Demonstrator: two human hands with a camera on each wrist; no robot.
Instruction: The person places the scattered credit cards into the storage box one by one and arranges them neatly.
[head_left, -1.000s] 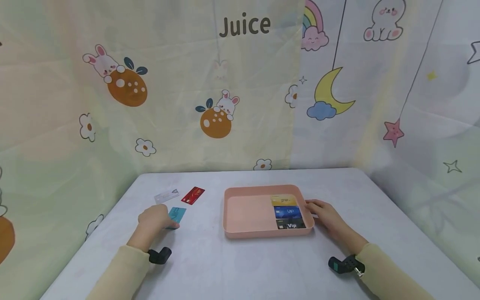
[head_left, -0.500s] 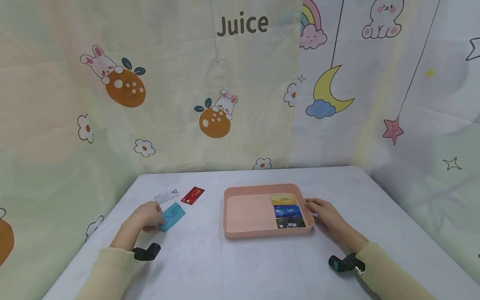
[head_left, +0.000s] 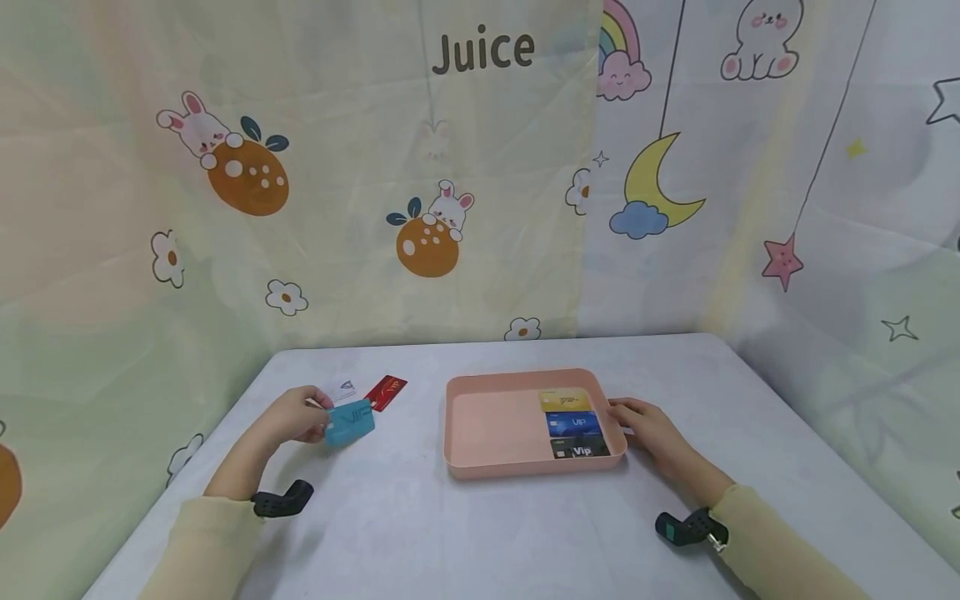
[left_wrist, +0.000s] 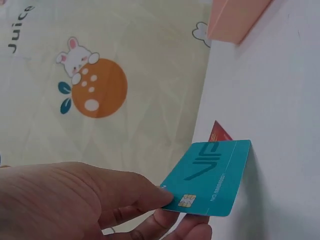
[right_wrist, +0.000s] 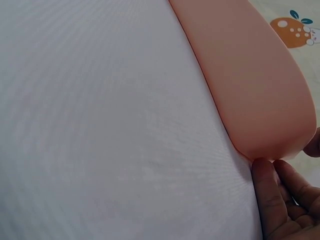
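My left hand pinches a teal VIP card between thumb and fingers. In the left wrist view the card is tilted above the table, its gold chip near my thumb. Behind it lies a red VIP card; a pale, see-through card is partly hidden by the hand and teal card. My right hand touches the right end of a pink tray. In the right wrist view its fingertips rest against the tray's outer wall.
Inside the tray, along its right side, lie a gold card, a blue VIP card and a black Vip card. The white table is backed by a printed cloth.
My left hand has drawn back, taken hold of the teal card by its left end and lifted it off the table. The right hand and tray have stayed in place.
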